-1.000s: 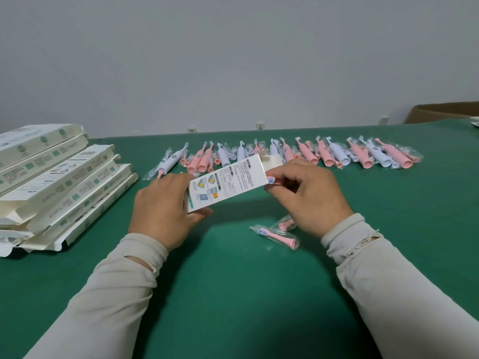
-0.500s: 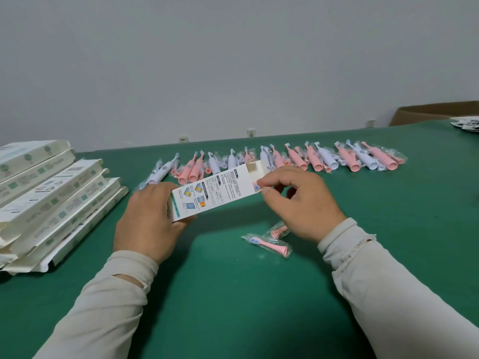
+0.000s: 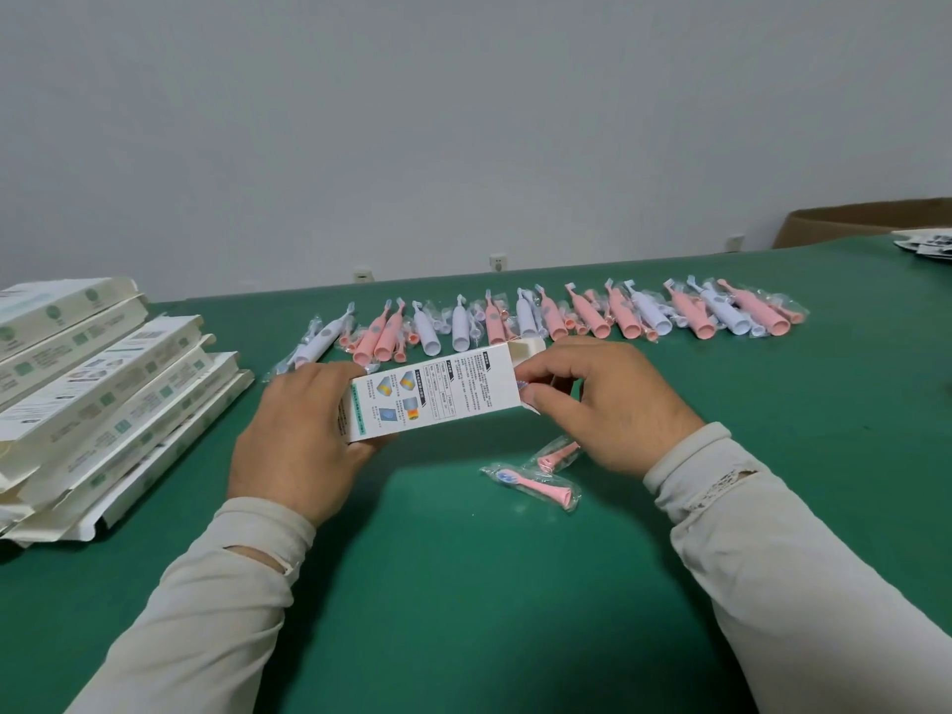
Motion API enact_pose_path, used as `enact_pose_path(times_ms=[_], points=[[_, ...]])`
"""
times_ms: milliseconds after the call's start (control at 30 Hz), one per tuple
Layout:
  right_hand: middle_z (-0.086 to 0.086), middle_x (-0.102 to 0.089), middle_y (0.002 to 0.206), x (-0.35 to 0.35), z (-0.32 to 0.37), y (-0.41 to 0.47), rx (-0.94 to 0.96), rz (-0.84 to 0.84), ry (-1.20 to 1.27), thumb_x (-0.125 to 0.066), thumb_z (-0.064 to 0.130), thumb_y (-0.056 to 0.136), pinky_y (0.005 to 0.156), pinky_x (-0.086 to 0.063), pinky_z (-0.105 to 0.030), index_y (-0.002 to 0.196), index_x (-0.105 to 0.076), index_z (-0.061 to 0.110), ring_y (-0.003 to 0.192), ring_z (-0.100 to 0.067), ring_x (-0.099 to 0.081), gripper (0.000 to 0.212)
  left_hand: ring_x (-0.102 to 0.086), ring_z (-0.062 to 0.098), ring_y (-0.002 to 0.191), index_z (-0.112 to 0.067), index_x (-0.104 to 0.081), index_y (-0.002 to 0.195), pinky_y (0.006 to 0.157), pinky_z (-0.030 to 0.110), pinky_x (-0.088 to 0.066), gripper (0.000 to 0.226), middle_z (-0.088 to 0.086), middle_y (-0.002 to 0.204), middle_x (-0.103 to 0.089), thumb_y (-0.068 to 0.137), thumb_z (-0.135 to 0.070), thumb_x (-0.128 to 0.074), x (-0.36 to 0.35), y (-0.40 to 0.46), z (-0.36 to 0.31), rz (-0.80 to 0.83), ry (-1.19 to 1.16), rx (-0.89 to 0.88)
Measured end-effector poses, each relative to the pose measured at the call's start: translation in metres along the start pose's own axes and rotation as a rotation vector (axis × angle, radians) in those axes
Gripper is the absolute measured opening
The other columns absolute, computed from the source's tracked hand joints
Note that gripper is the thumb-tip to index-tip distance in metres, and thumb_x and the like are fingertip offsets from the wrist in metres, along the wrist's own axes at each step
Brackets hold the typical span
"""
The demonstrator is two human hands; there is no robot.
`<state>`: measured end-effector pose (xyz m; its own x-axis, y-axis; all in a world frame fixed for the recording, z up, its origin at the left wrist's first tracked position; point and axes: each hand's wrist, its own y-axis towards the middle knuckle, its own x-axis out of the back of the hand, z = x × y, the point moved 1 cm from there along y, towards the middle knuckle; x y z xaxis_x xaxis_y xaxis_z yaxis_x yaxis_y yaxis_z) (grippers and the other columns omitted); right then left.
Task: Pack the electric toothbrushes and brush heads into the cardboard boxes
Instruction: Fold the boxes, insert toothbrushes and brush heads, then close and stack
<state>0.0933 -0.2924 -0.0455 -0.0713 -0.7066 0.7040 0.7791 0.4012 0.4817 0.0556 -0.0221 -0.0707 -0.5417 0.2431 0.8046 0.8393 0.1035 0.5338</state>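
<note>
I hold a white printed cardboard box (image 3: pixel 438 394) above the green table (image 3: pixel 463 584). My left hand (image 3: pixel 299 440) grips its left end. At the box's open right end, where a flap stands up, my right hand (image 3: pixel 608 404) pinches something small and bluish that I cannot identify. Two pink brush heads in clear wrappers (image 3: pixel 536 484) lie on the table just below my right hand. A row of several pink and white electric toothbrushes in wrappers (image 3: pixel 566 316) stretches across the table behind the box.
A slanting stack of flat white cardboard boxes (image 3: pixel 103 404) lies at the left. A brown carton (image 3: pixel 865 224) stands beyond the table's far right corner, with some printed papers (image 3: pixel 927 244) beside it. A grey wall rises behind.
The view has shifted slightly. My hands and the box stay near the same spot, and my right fingers keep working at the open right end.
</note>
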Motion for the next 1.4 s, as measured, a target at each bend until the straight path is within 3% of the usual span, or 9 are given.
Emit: enact_pose_path(times_ms=[333, 533, 700, 833, 933, 1033, 1167, 1267, 1400], points=[[0.008, -0.062, 0.089, -0.008, -0.001, 0.000, -0.054, 0.145, 0.106, -0.064, 0.017, 0.095, 0.081, -0.049, -0.026, 0.095, -0.078, 0.030, 0.086, -0.012, -0.059, 0.019, -0.049, 0.024, 0.106, -0.029, -0.059, 0.119, 0.076, 0.049, -0.050, 0.052, -0.003, 0.112, -0.059, 0.073, -0.042, -0.082, -0.003, -0.002, -0.001, 0.015, 0.008, 0.004], [0.022, -0.066, 0.087, 0.019, -0.012, 0.001, -0.199, -0.139, 0.138, -0.064, 0.016, 0.091, 0.073, -0.046, -0.011, 0.080, -0.065, 0.042, 0.077, 0.005, -0.061, 0.029, -0.050, 0.027, 0.100, -0.027, -0.059, 0.115, 0.072, 0.044, -0.047, 0.050, 0.000, 0.107, -0.060, 0.073, -0.043, -0.081, -0.003, 0.001, 0.003, -0.026, 0.021, 0.030], [0.013, -0.066, 0.112, 0.012, -0.018, -0.005, -0.394, 0.377, -0.321, -0.062, 0.016, 0.092, 0.099, -0.050, -0.035, 0.104, -0.065, 0.039, 0.100, -0.014, -0.062, 0.026, -0.049, 0.026, 0.101, -0.030, -0.057, 0.115, 0.072, 0.043, -0.048, 0.050, -0.001, 0.108, -0.059, 0.074, -0.045, -0.080, -0.004, 0.000, 0.002, -0.020, 0.035, 0.037], [0.013, -0.061, 0.101, 0.000, -0.019, -0.004, -0.423, 0.468, -0.391, -0.067, 0.021, 0.092, 0.096, -0.050, -0.034, 0.102, -0.070, 0.036, 0.102, -0.019, -0.063, 0.019, -0.048, 0.024, 0.101, -0.030, -0.056, 0.117, 0.071, 0.040, -0.046, 0.051, -0.001, 0.110, -0.059, 0.074, -0.045, -0.080, -0.005, 0.000, 0.002, -0.011, 0.045, 0.039], [0.012, -0.064, 0.090, 0.005, -0.027, -0.005, -0.427, 0.402, -0.393, -0.064, 0.026, 0.095, 0.081, -0.049, -0.030, 0.080, -0.059, 0.036, 0.089, -0.016, -0.062, 0.018, -0.048, 0.024, 0.102, -0.030, -0.057, 0.117, 0.071, 0.040, -0.045, 0.050, -0.002, 0.111, -0.059, 0.075, -0.044, -0.080, -0.006, 0.000, 0.002, -0.013, 0.046, 0.051], [0.013, -0.066, 0.088, 0.019, -0.032, -0.003, -0.363, 0.131, -0.288, -0.060, 0.033, 0.098, 0.075, -0.050, -0.031, 0.086, -0.060, 0.037, 0.079, -0.013, -0.062, 0.013, -0.049, 0.026, 0.101, -0.027, -0.056, 0.112, 0.069, 0.042, -0.046, 0.047, 0.000, 0.107, -0.059, 0.075, -0.043, -0.081, -0.003, 0.000, 0.003, -0.036, 0.059, 0.097], [0.011, -0.067, 0.074, 0.017, -0.014, 0.004, -0.221, -0.321, 0.415, -0.067, 0.025, 0.095, 0.060, -0.045, -0.023, 0.094, -0.063, 0.028, 0.060, -0.006, -0.057, 0.004, -0.049, 0.026, 0.103, -0.027, -0.056, 0.113, 0.066, 0.041, -0.045, 0.048, 0.000, 0.109, -0.058, 0.075, -0.045, -0.081, -0.002, -0.001, 0.003, -0.048, 0.071, 0.119], [0.002, -0.071, 0.072, 0.005, 0.001, 0.006, -0.187, -0.261, 0.684, -0.067, 0.016, 0.095, 0.048, -0.043, -0.014, 0.089, -0.065, 0.021, 0.055, -0.007, -0.057, 0.009, -0.048, 0.023, 0.105, -0.028, -0.055, 0.117, 0.071, 0.045, -0.051, 0.051, -0.002, 0.112, -0.058, 0.076, -0.048, -0.078, -0.002, 0.000, 0.002, -0.014, 0.092, 0.102], [-0.007, -0.071, 0.081, -0.001, -0.012, 0.005, -0.290, -0.218, 0.461, -0.069, 0.016, 0.092, 0.061, -0.049, -0.026, 0.081, -0.070, 0.022, 0.067, -0.012, -0.057, 0.013, -0.048, 0.025, 0.106, -0.028, -0.056, 0.118, 0.075, 0.049, -0.051, 0.052, -0.001, 0.113, -0.058, 0.076, -0.048, -0.079, 0.000, 0.000, 0.001, -0.012, 0.063, 0.104]])
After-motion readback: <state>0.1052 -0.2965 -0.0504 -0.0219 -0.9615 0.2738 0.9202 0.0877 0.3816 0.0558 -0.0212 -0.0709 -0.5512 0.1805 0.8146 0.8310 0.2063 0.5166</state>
